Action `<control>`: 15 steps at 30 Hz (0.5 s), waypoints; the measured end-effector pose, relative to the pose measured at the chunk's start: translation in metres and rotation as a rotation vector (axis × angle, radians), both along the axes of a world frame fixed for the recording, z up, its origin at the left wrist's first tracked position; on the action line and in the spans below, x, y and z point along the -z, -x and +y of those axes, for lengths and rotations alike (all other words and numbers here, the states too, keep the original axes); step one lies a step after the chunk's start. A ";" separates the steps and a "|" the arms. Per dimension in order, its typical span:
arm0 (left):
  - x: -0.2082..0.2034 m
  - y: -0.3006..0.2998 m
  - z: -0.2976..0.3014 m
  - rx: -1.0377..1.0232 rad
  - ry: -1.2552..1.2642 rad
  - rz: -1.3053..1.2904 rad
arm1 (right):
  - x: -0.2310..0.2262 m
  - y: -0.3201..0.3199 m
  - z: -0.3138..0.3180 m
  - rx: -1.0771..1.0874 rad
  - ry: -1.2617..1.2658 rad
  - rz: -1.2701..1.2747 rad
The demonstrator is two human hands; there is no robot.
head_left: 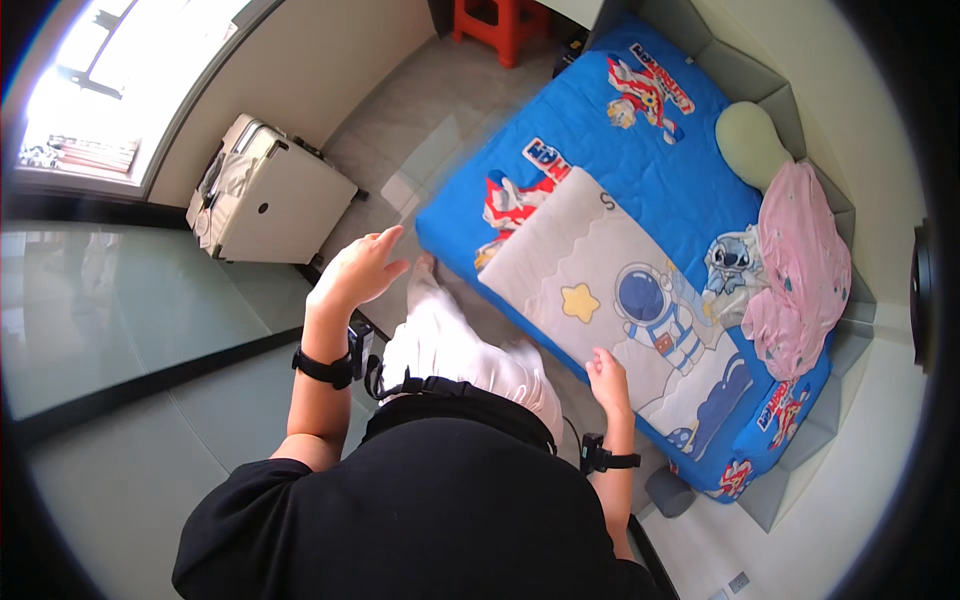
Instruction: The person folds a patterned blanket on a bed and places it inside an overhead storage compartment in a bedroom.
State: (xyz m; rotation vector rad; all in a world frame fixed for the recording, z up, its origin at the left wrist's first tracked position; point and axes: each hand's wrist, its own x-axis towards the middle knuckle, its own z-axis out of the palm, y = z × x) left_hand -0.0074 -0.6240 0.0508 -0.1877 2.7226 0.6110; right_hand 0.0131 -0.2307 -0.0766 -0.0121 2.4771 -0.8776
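My left hand [365,268] is raised beside the bed's near corner, fingers stretched out and thumb apart, holding nothing. My right hand [608,380] hovers over or near the edge of a pale quilted mat [535,255]; its fingers are loosely curled, and nothing shows in them. Whether it touches the mat I cannot tell. An astronaut and a yellow star decorate this mat, which lies flat across a blue bedsheet [580,125] with cartoon figures. Toward the bed's head, a pink blanket [805,270] is bunched next to a white cloth with a blue cartoon animal [733,262].
A pale green pillow [752,145] rests by the grey padded headboard [760,65]. White suitcase [275,195] stands under the window at left; a red stool [500,28] is at the far end. A dark grey bin [668,492] sits near the bed's right corner. Glossy cabinet panels [150,300] line the left.
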 end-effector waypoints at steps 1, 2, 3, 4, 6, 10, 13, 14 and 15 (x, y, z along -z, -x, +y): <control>0.002 0.007 -0.015 0.003 0.000 0.007 | 0.000 0.000 -0.010 -0.027 -0.037 0.001; 0.004 0.013 -0.030 0.005 0.000 0.013 | 0.001 -0.001 -0.021 -0.055 -0.075 0.002; 0.007 0.018 -0.046 0.006 -0.004 0.014 | 0.003 -0.002 -0.035 -0.106 -0.144 0.052; 0.011 0.023 -0.062 0.025 0.039 0.072 | 0.005 -0.001 -0.048 -0.106 -0.147 0.052; 0.014 0.033 -0.094 0.048 0.072 0.124 | 0.001 0.001 -0.080 -0.051 -0.112 -0.032; 0.018 0.048 -0.149 0.058 0.134 0.086 | -0.020 0.010 -0.149 0.024 0.014 -0.147; 0.024 0.060 -0.180 0.123 0.178 0.007 | -0.035 0.021 -0.180 -0.027 -0.037 -0.081; 0.025 0.064 -0.187 0.161 0.182 -0.015 | -0.042 0.023 -0.187 0.005 -0.040 -0.115; 0.027 0.070 -0.191 0.183 0.179 -0.017 | -0.047 0.023 -0.193 0.045 -0.034 -0.092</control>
